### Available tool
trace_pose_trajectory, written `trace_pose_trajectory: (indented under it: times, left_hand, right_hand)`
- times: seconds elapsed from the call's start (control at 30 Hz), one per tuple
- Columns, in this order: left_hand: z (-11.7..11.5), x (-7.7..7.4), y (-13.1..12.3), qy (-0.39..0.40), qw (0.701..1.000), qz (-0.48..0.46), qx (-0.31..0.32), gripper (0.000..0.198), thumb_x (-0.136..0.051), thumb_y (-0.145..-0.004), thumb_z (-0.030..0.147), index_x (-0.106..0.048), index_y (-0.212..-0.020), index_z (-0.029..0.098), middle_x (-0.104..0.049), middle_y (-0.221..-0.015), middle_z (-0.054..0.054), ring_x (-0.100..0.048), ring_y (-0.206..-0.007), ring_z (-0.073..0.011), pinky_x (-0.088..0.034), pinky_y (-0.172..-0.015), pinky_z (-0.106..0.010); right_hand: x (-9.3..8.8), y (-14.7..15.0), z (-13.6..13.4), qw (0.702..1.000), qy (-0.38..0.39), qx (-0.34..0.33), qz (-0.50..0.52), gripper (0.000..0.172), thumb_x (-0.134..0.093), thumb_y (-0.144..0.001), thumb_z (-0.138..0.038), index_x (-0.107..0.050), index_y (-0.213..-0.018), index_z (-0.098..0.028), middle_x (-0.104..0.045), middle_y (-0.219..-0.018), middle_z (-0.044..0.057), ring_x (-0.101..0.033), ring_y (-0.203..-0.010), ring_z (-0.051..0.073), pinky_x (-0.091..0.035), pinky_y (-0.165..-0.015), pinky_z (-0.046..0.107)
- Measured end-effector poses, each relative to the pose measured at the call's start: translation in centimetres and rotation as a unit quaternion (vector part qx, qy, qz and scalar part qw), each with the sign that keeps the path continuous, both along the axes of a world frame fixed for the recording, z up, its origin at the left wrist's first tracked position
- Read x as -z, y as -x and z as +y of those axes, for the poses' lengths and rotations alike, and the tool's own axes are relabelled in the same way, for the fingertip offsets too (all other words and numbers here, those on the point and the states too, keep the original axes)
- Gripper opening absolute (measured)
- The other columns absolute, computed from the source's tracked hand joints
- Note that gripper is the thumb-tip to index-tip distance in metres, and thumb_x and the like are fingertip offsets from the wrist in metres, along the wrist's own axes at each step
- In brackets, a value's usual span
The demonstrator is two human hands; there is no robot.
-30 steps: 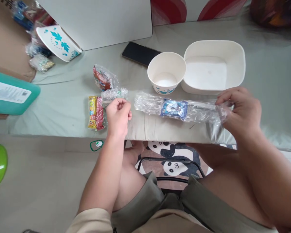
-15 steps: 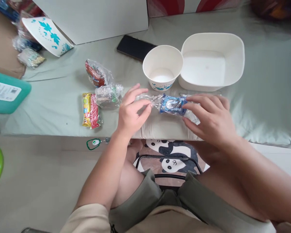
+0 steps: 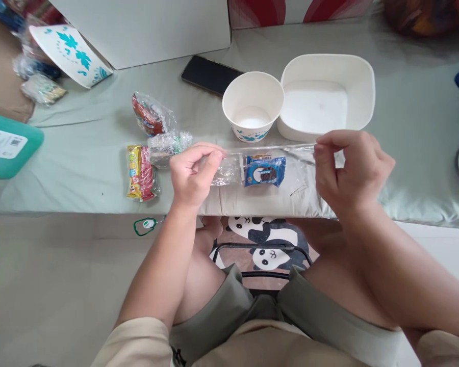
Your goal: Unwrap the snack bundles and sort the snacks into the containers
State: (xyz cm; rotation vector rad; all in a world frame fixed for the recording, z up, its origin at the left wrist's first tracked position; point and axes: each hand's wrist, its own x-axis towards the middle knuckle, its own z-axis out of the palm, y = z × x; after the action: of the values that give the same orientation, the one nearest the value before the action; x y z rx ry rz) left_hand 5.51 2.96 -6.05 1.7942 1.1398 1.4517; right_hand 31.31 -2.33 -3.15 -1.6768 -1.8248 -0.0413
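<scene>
My left hand [image 3: 193, 176] and my right hand [image 3: 354, 171] are closed in a pinch, each on one end of a sheet of clear plastic film [image 3: 298, 165]. It stretches taut between them, its upper edge nearly straight. Within its span, close to the cloth, is a blue cookie packet [image 3: 265, 172] with a dark sandwich cookie printed on it. A brownish strip with a barcode shows along its top. Left of my left hand lie several snacks in clear plastic: a yellow and red pair [image 3: 141, 173], a pale bundle [image 3: 164, 148] and a red-brown packet [image 3: 149, 114].
Just beyond the film stand a round paper cup [image 3: 253, 130] and a white rectangular tub [image 3: 365, 97]. A black phone [image 3: 210, 75] lies behind the cup. A patterned cup [image 3: 74, 58] lies on its side at the upper left, near a green container [image 3: 30, 142].
My hands have moved apart, my right hand closing into a pinch. The plastic film, bunched around the blue packet before, is now pulled out wide and taut.
</scene>
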Motion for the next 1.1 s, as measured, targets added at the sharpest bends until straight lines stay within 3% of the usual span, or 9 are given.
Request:
trace_pose_trajectory:
  times: [0.17,0.3,0.4,0.5,0.6,0.67,0.77,0.93,1.1]
  left_hand:
    - [0.9,-0.9,0.1,0.009,0.998,0.042,-0.038,0.03,-0.061,-0.098,0.049,-0.073,-0.082,0.026,-0.072,-0.082,-0.003,-0.069,-0.079,-0.0178,-0.057,-0.074,-0.036]
    - [1.7,-1.2,-0.1,0.034,0.996,0.04,-0.076,0.038,-0.058,-0.098,0.06,-0.071,-0.086,0.026,-0.062,-0.072,0.0,-0.065,-0.071,-0.0157,-0.053,-0.068,-0.032]
    - [2.2,-1.1,-0.4,0.034,0.994,0.024,-0.1,0.037,-0.064,-0.095,0.06,-0.07,-0.084,0.025,-0.056,-0.066,0.002,-0.063,-0.067,-0.0151,-0.051,-0.065,-0.031]
    - [2.6,-1.1,-0.6,0.032,0.994,0.016,-0.105,0.038,-0.063,-0.095,0.061,-0.069,-0.083,0.025,-0.058,-0.068,0.001,-0.062,-0.068,-0.0147,-0.051,-0.066,-0.03]
    - [2.8,-1.0,-0.6,0.032,0.994,0.022,-0.103,0.041,-0.061,-0.095,0.064,-0.068,-0.084,0.025,-0.059,-0.072,0.001,-0.063,-0.07,-0.015,-0.051,-0.068,-0.03]
    - [2.9,-1.0,-0.5,0.03,0.994,0.025,-0.107,0.043,-0.062,-0.093,0.067,-0.068,-0.084,0.025,-0.058,-0.071,0.001,-0.063,-0.071,-0.0157,-0.052,-0.068,-0.031]
    - [3.0,-0.8,-0.1,0.036,0.992,0.023,-0.116,0.042,-0.063,-0.092,0.067,-0.067,-0.083,0.025,-0.057,-0.07,0.001,-0.063,-0.071,-0.0167,-0.052,-0.068,-0.031]
    - [3.2,-0.7,0.5,0.073,0.99,0.02,-0.12,0.03,-0.066,-0.094,0.055,-0.067,-0.085,0.027,-0.057,-0.068,0.001,-0.062,-0.072,-0.0174,-0.05,-0.066,-0.031]
    - [3.0,-0.7,0.7,0.09,0.989,0.012,-0.113,0.026,-0.069,-0.094,0.05,-0.067,-0.084,0.026,-0.054,-0.066,0.002,-0.061,-0.07,-0.0164,-0.049,-0.067,-0.03]
  right_hand:
    - [-1.6,0.6,1.4,1.0,0.012,0.02,-0.001,0.028,-0.039,-0.107,-0.032,-0.066,-0.104,-0.026,-0.074,-0.093,0.009,-0.067,-0.083,0.024,-0.048,-0.081,0.04]
    - [-3.0,0.7,2.1,1.0,0.006,0.026,-0.003,0.026,-0.041,-0.106,-0.029,-0.067,-0.104,-0.022,-0.074,-0.095,0.012,-0.069,-0.086,0.026,-0.051,-0.083,0.043]
    - [-3.9,1.3,1.4,0.995,-0.086,0.031,-0.039,0.021,-0.048,-0.103,-0.022,-0.069,-0.107,-0.019,-0.072,-0.104,0.015,-0.069,-0.102,0.031,-0.051,-0.092,0.048]
    - [-3.9,3.1,0.4,0.979,-0.182,-0.081,-0.037,0.02,-0.054,-0.097,-0.01,-0.069,-0.1,-0.022,-0.071,-0.095,0.009,-0.069,-0.091,0.024,-0.052,-0.086,0.04]
    - [-2.6,5.1,0.6,0.973,-0.033,-0.222,-0.052,0.033,-0.047,-0.096,-0.006,-0.071,-0.106,-0.026,-0.074,-0.106,0.006,-0.068,-0.094,0.021,-0.052,-0.075,0.033]
    - [-1.7,5.7,1.3,0.963,0.093,-0.236,-0.086,0.038,-0.045,-0.095,-0.01,-0.07,-0.12,-0.024,-0.074,-0.121,0.008,-0.068,-0.108,0.026,-0.052,-0.076,0.035]
    - [-1.1,5.3,2.5,0.939,0.193,-0.26,-0.114,0.046,-0.052,-0.091,-0.021,-0.064,-0.135,-0.021,-0.07,-0.136,0.012,-0.064,-0.121,0.032,-0.054,-0.082,0.04]
    - [-1.4,4.2,2.8,0.915,0.241,-0.299,-0.119,0.057,-0.062,-0.084,-0.034,-0.061,-0.14,-0.023,-0.066,-0.143,0.013,-0.06,-0.128,0.037,-0.054,-0.093,0.05]
    - [-0.6,4.2,2.2,0.923,0.216,-0.283,-0.145,0.064,-0.067,-0.078,-0.023,-0.056,-0.141,-0.023,-0.065,-0.133,0.015,-0.062,-0.114,0.035,-0.055,-0.083,0.044]
